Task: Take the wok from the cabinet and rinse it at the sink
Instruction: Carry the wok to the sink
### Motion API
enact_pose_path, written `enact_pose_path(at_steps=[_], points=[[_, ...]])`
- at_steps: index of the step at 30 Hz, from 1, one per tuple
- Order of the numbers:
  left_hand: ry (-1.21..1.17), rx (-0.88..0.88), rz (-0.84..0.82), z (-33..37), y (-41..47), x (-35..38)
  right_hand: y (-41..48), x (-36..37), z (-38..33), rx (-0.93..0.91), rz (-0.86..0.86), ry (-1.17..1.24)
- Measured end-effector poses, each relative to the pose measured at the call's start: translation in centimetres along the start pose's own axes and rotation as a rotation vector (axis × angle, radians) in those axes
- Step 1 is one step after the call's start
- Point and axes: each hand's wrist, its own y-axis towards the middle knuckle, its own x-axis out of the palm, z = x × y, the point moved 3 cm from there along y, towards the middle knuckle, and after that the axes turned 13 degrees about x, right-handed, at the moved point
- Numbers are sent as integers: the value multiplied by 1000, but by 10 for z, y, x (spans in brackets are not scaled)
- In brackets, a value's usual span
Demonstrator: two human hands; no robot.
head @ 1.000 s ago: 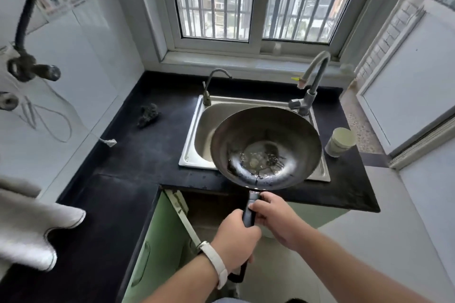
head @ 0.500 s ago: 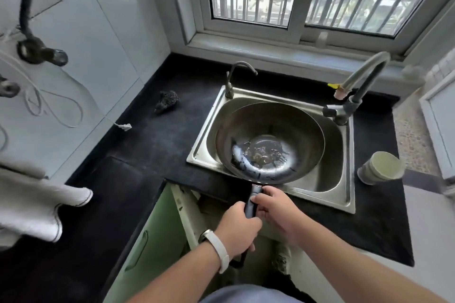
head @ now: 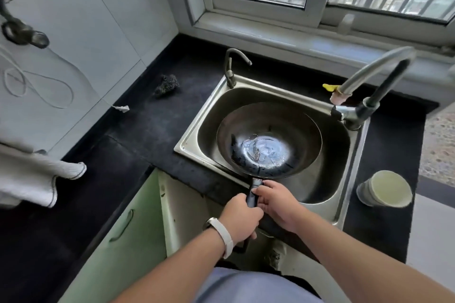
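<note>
A dark round wok (head: 269,139) with a shiny worn patch at its bottom sits low inside the steel sink (head: 197,135). Its dark handle sticks out toward me over the sink's front rim. My left hand (head: 242,219), with a white band on its wrist, grips the handle near its end. My right hand (head: 275,202) holds the handle closer to the wok's bowl. The big tap (head: 364,96) stands at the sink's right rear with its spout above the wok's far right rim. No water runs from it.
A small tap (head: 231,69) stands at the sink's back left. On the black counter (head: 138,130) lie a dark scrubber (head: 167,83) and, at right, a tipped pale cup (head: 385,188). The green cabinet door (head: 123,233) hangs open below; a white towel (head: 37,174) hangs at left.
The wok has gone forward from above the sink's front rim and down into the basin. Both hands stayed on the handle. My view has moved closer to the sink.
</note>
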Motion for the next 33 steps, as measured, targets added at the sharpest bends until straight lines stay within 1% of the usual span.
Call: enact_pose_path(at_steps=[4, 10, 17, 23, 26, 29, 31, 33], points=[[-45, -26, 22, 8, 13, 22, 0, -22, -3, -5, 7, 18], [-76, -82, 10, 6, 27, 43, 2, -42, 2, 46, 60, -59], [-53, -97, -17, 4, 38, 60, -4, -57, 5, 108, 168, -80], [-23, -120, -23, 1, 47, 67, -5, -66, 6, 125, 254, -175], [-6, -121, -32, -1, 48, 71, -8, -69, 5, 148, 326, -236], [30, -85, -68, -1, 49, 78, -19, -70, 0, 121, 380, -296], [70, -53, -119, 0, 48, 83, -28, -73, -4, 104, 415, -350], [57, -25, -167, -1, 47, 91, -36, -79, -2, 115, 431, -403]])
